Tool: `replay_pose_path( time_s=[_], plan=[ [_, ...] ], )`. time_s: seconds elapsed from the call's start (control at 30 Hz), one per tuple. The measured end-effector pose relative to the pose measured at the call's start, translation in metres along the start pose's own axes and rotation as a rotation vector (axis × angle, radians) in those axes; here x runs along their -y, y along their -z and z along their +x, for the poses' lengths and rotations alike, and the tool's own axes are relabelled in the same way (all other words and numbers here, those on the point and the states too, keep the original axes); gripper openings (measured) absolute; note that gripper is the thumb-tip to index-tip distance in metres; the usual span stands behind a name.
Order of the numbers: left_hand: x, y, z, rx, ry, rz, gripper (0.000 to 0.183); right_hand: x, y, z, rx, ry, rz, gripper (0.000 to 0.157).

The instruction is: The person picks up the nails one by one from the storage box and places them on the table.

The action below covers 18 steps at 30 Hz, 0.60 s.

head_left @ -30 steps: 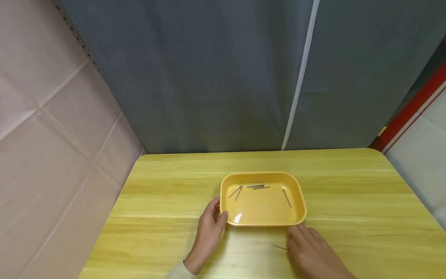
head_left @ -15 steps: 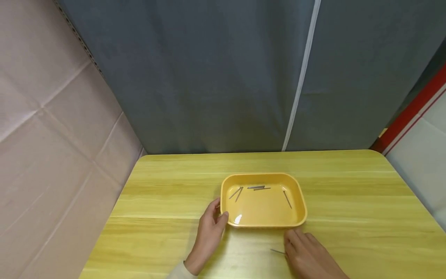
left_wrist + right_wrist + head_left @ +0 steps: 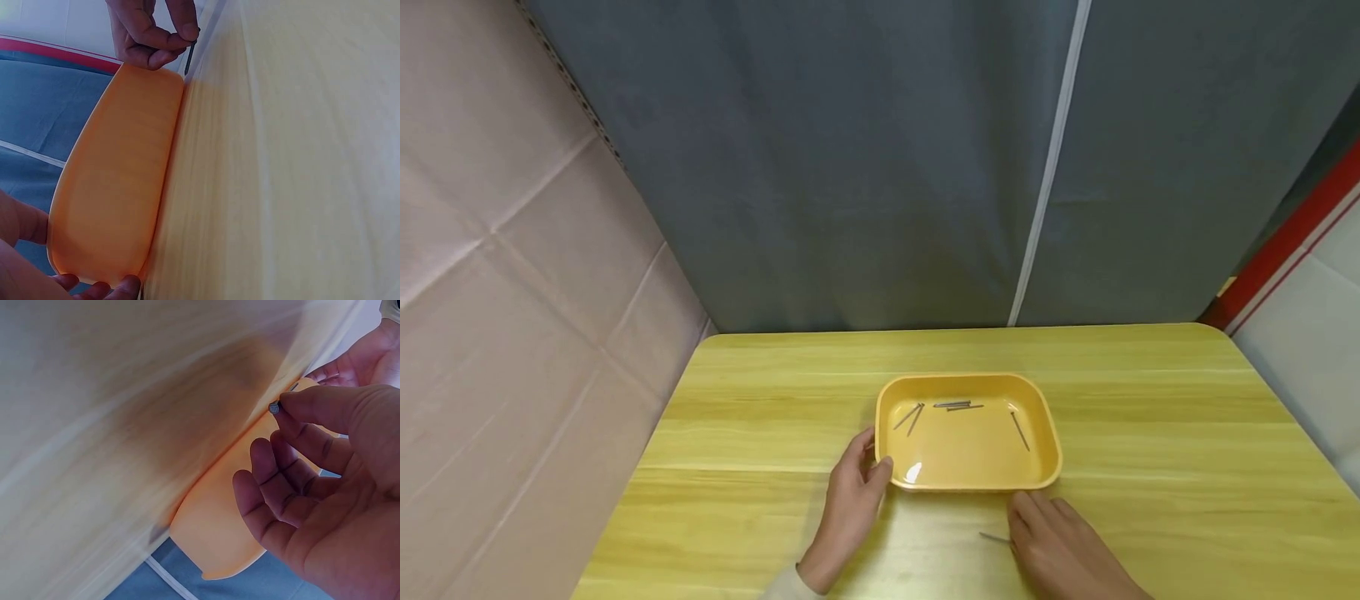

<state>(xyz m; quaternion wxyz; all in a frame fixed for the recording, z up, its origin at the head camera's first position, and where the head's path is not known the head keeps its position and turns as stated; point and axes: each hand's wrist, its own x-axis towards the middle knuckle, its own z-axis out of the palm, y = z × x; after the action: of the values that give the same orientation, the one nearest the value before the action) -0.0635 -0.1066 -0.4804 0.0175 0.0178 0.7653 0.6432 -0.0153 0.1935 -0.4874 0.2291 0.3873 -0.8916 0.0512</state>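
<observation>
"Holding the tray (image 3: 970,454) by its near left corner, the left hand (image 3: 850,492) had which reason, in your opinion?"

"Prob. to keep it steady on the counter (image 3: 737,433), b/c a light tray could slide. The thumb lay at the rim & the other fingers curled around the left side, so the grip did not cover the inside."

"And the right hand (image 3: 1063,550)?"

"It pinched 1 nail (image 3: 994,537) btwn thumb & index finger, just in front of the tray's near right part. The other fingers were bent loosely w/o any object. The pinch was close to the head, w/ the shaft pointing to the left, perhaps b/c so the nail was easier to direct. If its tip touched the counter, I could not tell."

"How many did you count inside the tray?"

"At left, a nail pair (image 3: 907,417), i.e. 2, w/ their far ends together. By the far wall, the far nails (image 3: 952,404): min. 2, poss. 3, b/c they lay too close for certainty. At right, 1 lone nail (image 3: 1020,431). So 5 or 6 inside, + 1 in the fingers; tray: only 1."
</observation>
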Motion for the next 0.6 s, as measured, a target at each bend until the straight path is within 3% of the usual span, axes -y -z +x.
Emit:
replay_pose_path(
  time_s=[0.17,0.5,0.6],
  plan=[
    [0.001,0.000,0.000,0.004,-0.001,-0.005,0.057,-0.001,-0.003,0.000,0.002,0.006,0.010,0.070],
    [0.002,-0.001,0.001,-0.007,-0.005,-0.006,0.056,0.001,-0.011,0.001,-0.023,0.030,0.014,0.034],
    [0.002,-0.001,0.001,-0.009,-0.007,-0.008,0.056,0.001,-0.012,0.001,-0.023,0.026,0.018,0.035]
  ],
)
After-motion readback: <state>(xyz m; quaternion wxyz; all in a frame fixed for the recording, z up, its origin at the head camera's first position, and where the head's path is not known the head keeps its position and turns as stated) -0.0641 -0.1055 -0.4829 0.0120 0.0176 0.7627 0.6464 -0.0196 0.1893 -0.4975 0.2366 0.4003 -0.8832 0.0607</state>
